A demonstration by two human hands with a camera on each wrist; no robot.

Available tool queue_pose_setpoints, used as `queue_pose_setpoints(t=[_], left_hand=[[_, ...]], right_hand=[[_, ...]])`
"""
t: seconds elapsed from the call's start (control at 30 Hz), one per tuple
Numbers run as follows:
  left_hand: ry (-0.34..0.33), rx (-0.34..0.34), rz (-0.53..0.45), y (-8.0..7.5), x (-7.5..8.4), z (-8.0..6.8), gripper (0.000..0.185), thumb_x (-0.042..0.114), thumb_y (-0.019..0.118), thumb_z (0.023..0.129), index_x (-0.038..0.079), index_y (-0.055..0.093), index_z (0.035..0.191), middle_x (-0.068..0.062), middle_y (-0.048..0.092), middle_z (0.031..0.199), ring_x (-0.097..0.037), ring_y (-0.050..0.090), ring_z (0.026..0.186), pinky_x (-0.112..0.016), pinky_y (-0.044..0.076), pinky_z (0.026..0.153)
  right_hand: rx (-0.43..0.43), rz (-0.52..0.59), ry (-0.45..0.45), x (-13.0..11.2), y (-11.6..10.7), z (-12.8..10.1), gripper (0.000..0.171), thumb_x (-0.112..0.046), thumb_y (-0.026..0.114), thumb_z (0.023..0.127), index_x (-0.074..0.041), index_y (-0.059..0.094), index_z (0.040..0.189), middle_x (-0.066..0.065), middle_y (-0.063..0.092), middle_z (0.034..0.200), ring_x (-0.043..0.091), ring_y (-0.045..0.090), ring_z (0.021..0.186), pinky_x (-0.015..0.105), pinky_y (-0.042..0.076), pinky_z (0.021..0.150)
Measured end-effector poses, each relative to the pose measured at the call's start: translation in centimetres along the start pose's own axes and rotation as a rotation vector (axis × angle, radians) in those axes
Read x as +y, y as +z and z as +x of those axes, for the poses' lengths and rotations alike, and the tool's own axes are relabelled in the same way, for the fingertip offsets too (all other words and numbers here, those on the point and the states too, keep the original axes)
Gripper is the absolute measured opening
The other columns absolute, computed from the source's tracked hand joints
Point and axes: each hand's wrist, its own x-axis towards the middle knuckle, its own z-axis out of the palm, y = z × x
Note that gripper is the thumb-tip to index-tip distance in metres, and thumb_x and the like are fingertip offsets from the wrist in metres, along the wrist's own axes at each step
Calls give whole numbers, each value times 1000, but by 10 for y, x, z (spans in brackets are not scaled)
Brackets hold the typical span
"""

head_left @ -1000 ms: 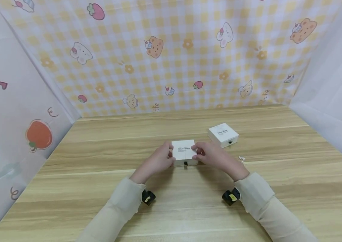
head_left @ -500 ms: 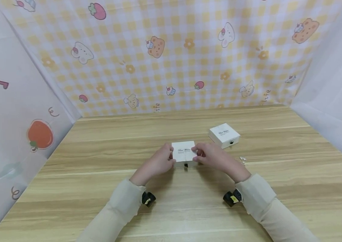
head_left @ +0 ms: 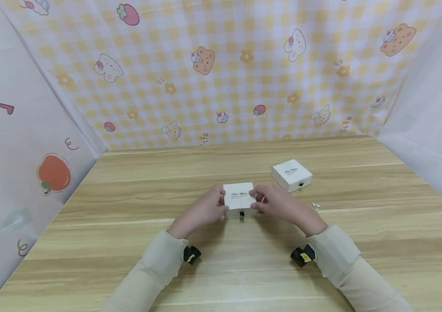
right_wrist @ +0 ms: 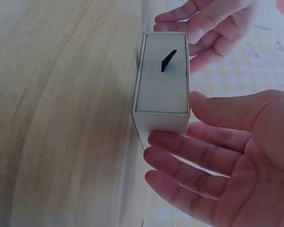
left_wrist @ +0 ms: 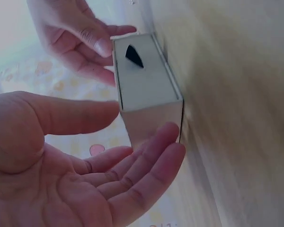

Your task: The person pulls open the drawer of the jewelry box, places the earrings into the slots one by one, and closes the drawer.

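Observation:
A white gift box (head_left: 240, 197) with "Best Wishes" printed on its lid sits on the wooden table, its front facing me. A black ribbon tab (right_wrist: 168, 60) sticks out of the flush drawer front. My left hand (head_left: 206, 207) holds the box's left side, thumb near the front top edge. On the opposite side my right hand (head_left: 277, 203) does the same, thumb and fingertips at the box's edge. In the left wrist view the left fingertips (left_wrist: 169, 153) lie along the short side wall. The inside of the box is hidden.
Behind my right hand stands a second white box (head_left: 292, 173) with the same print, turned at an angle. A few tiny shiny pieces (head_left: 316, 205) lie on the table (head_left: 221, 277) beside my right forearm. A checked cloth (head_left: 228, 78) hangs at the back.
The head view has shifted very slightly. Both hands keep the same hold on the gift box, which stays in place.

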Motion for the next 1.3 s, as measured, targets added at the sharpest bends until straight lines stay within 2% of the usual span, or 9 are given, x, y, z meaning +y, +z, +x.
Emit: queue_pose_setpoints(t=[0.13,0.33,0.47,0.63,0.73,0.87,1.3], left_hand=[[-12,24,-5,-4,-2,1,44,14,63,87,-3,46,125,-18,55,119,-27,55,104,-40,47,87],[33,56,8,-5,-6,4,67,27,70,83,1,40,137,-18,37,138,-32,44,123,-49,39,99],[101,42,7,-3,-10,9,66,29,72,81,6,42,135,-15,39,136,-29,44,120,-47,38,99],[175,12,39,1,-14,14,50,28,72,81,10,50,121,-9,47,121,-23,46,103,-39,40,86],[170,16,55,2,-14,13,58,28,71,81,6,46,129,-11,45,131,-25,44,115,-42,40,94],[141,23,66,2,-13,12,75,29,71,82,1,34,141,-16,33,145,-31,34,132,-49,31,106],[108,28,98,1,-10,9,75,31,71,82,3,35,142,-15,35,144,-31,36,131,-49,33,104]], right_hand=[[-9,15,7,2,0,1,33,-15,64,87,2,59,116,7,67,91,12,59,78,27,48,69],[-24,28,0,4,2,2,35,-17,63,88,1,57,117,7,66,93,12,58,78,26,47,68],[-33,30,-1,4,1,1,36,-18,64,88,1,56,118,8,66,93,12,59,79,27,48,69],[-38,32,9,2,0,0,38,-19,65,87,0,55,119,8,66,95,13,59,80,27,48,70],[-39,27,1,1,0,0,39,-19,65,87,0,55,119,9,66,95,13,60,81,27,49,71],[-42,26,-9,1,0,0,39,-19,65,87,1,54,119,9,67,95,13,60,81,27,49,71],[-43,30,-12,4,0,1,39,-18,65,87,0,54,120,9,67,95,13,60,81,29,49,72]])
